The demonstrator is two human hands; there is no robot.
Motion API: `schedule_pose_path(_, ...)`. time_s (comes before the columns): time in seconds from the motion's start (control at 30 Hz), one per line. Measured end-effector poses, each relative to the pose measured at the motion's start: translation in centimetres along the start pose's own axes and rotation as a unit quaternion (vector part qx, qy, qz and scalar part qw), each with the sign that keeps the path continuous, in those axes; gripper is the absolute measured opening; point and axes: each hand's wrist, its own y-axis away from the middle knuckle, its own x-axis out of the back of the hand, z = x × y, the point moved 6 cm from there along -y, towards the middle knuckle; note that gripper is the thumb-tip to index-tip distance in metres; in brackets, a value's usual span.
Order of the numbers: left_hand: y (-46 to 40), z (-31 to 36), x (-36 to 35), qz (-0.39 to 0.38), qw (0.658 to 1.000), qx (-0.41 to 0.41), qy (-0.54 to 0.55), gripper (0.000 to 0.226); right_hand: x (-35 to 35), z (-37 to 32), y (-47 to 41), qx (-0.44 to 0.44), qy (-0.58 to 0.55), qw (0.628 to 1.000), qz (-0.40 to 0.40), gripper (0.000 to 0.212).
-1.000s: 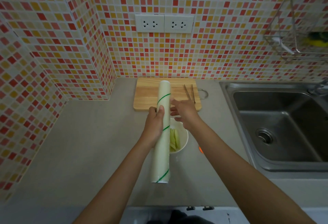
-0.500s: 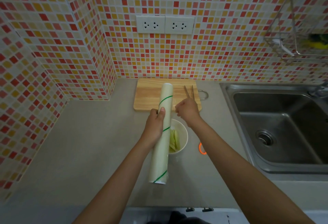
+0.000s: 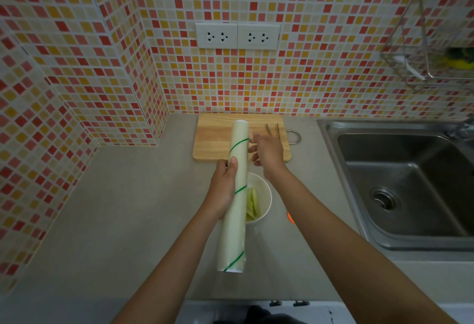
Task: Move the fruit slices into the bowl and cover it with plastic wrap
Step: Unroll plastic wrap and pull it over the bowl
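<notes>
Worktop (image 3: pixel 115 208) open at left and lower centre of frame — roll (image 3: pixel 234 195) spans bowl (image 3: pixel 265 195); cutting board (image 3: pixel 215 141), sink (image 3: pixel 400 185) at right.

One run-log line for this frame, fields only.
left hand: grips wrap roll | right hand: fingers at roll's side | bowl: fruit slices inside, uncovered

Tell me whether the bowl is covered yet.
Uncovered: the bowl shows fruit slices openly; the left hand grips the wrap roll.
</notes>
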Motion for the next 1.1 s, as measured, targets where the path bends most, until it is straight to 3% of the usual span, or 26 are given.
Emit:
schedule_pose_path(0.07,0.1,0.0,-0.2,-0.001,1.000,0.002,0.008,0.035,-0.2,-0.6,-0.2,0.040,0.036,0.998,0.018,0.034)
schedule_pose_path(0.2,0.0,0.1,0.1,0.003,1.000,-0.004,-0.003,0.035,0.5,-0.8,-0.8,0.030,0.045,0.998,0.040,0.025)
schedule_pose_path(0.4,-0.9,0.5,0.8,0.029,0.999,-0.007,0.010,0.034,-0.1,1.0,4.4,0.036,0.086,0.995,-0.030,0.047)
schedule_pose_path(0.57,-1.8,0.4,1.2,0.057,0.998,0.008,0.011,0.036,0.0,3.3,8.9,0.090,0.029,0.995,0.016,0.017)
schedule_pose_path(0.73,-2.1,0.3,0.9,0.057,0.998,0.016,0.008,0.037,0.2,3.7,9.0,0.051,-0.066,0.995,0.051,0.018)
schedule_pose_path(0.93,-2.0,0.7,0.8,0.052,0.999,0.005,0.003,0.038,-0.4,4.1,8.4,-0.047,-0.157,0.986,0.022,0.012)
schedule_pose_path(1.1,-1.8,0.7,0.6,0.047,0.999,0.008,0.015,0.035,-0.9,3.6,7.7,-0.073,-0.185,0.980,0.028,0.013)
